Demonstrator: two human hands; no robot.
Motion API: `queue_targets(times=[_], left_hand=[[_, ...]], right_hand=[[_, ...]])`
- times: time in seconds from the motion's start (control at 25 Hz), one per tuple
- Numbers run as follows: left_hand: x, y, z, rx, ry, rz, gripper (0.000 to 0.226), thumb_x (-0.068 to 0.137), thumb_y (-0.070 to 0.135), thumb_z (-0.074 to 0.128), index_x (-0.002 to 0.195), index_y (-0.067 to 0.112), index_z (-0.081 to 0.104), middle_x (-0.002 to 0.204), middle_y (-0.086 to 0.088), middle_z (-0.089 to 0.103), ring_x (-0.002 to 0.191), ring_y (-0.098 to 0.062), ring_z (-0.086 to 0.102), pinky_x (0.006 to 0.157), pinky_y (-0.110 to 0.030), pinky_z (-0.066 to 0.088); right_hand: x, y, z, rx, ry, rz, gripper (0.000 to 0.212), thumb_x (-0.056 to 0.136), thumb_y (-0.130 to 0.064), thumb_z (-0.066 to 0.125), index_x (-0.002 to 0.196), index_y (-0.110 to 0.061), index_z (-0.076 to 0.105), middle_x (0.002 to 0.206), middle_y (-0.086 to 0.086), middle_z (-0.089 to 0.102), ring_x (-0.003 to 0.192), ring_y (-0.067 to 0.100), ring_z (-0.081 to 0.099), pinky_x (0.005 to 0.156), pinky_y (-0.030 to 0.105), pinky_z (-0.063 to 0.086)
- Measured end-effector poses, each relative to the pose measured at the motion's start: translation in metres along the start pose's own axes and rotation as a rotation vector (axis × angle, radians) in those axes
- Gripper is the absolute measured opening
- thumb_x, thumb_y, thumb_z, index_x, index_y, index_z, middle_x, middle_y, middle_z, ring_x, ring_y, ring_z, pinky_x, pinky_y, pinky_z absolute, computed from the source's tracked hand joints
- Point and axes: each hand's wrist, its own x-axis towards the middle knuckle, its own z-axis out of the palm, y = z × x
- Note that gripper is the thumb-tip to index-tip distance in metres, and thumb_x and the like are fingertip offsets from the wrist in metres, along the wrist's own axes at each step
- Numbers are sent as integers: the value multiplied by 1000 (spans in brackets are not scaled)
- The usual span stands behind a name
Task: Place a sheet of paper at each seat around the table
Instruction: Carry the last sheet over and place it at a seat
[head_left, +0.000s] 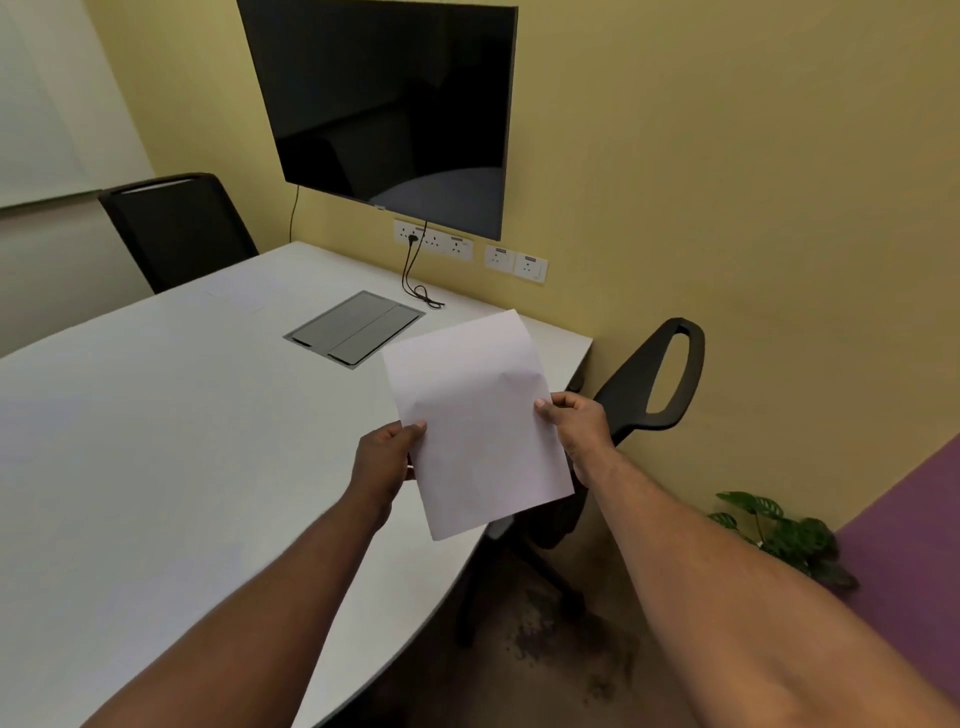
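I see my left thumb pressed on the sheet's (478, 423) left edge, the other fingers curled behind it, so the left hand (384, 460) pinches the paper. The right hand (576, 423) does the same on the right edge, thumb on top, fingers hidden beneath. The sheet is in the air, tilted, over the near right edge of the table (156, 441), its lower corner hanging past the rim. Beyond it a grey panel (353, 328) sits flush in the tabletop. A black chair (649, 384) stands just right of the table, another (176, 228) at the far side. A dark screen (389, 104) hangs on the yellow wall.
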Motion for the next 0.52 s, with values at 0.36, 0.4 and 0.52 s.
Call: queue_targets(times=[0.36,0.4,0.52], left_hand=[[111,13,106,3,143,74,24,88,27,67,70,11,67,68,-2,64,59,-19,49,46,-25,35],[128,14,114,2,161,74,26,88,27,67,67,13,64,66,-2,61,58,-19,46,45,-24,34],[172,17,145,-7,198,84,38,89,27,66,53,19,58,55,2,54,51,-16,43,44,-24,33]], right_hand=[[165,-42,-35,-81,-113,-56,15,89,-26,68,84,-14,75,90,5,77,74,19,67,74,36,57],[187,-47,-36,-113,-115,-64,16,90,-27,68,83,-14,75,92,6,77,75,19,66,77,37,58],[257,-64,-36,-174,-137,-78,18,89,-29,66,80,-16,74,94,8,76,78,21,64,82,40,57]])
